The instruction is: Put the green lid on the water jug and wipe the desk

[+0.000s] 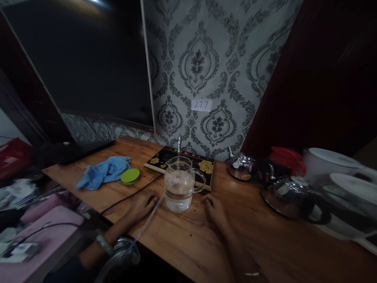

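Observation:
A clear glass jug (178, 188) with water in it stands on the wooden table, its handle turned to the right. A thin metal spout (179, 142) curves down over its mouth, and the water surface looks stirred and bubbly. Behind it lies a black panel with gold flowers (205, 166) and a lit red light. My left hand (144, 202) rests on the table left of the jug, fingers loosely bent and holding nothing. To the jug's right lies my right hand (214, 208), also empty, its fingers slightly curled. Neither hand touches the jug.
A green lid (130, 176) and a blue cloth (104, 171) lie at the left. On the right are a small shiny kettle (240, 165), a larger kettle (290, 196) and white-lidded containers (353, 188). A clear tube (149, 220) runs over the front edge near my left forearm.

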Demonstrator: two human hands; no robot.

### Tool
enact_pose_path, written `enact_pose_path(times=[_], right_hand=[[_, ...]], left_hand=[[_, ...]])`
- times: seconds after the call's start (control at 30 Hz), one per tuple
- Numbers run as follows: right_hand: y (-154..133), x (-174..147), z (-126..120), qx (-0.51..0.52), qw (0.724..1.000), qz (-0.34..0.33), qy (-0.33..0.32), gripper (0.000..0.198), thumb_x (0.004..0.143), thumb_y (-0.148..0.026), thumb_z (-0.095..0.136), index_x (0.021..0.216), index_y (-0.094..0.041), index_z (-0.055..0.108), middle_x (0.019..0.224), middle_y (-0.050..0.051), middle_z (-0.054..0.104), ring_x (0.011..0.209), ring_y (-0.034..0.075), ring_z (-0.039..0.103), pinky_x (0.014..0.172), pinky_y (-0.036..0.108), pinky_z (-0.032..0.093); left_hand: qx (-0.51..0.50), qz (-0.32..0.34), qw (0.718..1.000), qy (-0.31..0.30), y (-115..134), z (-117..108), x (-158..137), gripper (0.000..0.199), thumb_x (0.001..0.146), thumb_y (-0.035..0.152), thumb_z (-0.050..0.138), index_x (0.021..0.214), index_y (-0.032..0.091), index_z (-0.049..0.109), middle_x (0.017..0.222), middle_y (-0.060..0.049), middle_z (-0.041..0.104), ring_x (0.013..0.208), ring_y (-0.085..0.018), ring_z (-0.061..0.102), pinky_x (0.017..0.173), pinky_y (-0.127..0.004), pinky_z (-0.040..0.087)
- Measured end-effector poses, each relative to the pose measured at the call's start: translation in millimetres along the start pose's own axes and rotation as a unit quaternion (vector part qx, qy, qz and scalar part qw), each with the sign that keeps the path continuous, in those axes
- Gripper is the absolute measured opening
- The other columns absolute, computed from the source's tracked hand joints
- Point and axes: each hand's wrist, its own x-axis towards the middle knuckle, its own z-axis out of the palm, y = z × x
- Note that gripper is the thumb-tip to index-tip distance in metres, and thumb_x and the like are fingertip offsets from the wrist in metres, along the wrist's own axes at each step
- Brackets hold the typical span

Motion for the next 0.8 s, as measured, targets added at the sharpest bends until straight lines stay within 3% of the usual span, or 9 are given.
enact_pose_path(times=[0.8], right_hand=[[-5.3,-1.0,-2.1,-0.016,1.0,0.008,-0.017,0.025,0.075,-0.026,0.039,0.072,-0.021,0.063,0.076,0.005,0.069,0.075,0.021,0.064,0.07,0.029,0.048]], left_hand=[[-0.013,0.009,1.0,0.003,-0.2,0.4,0.4,0.024,0.088,0.029,0.04,0.071,0.02,0.054,0.074,-0.004,0.063,0.07,-0.018,0.058,0.066,-0.03,0.044]])
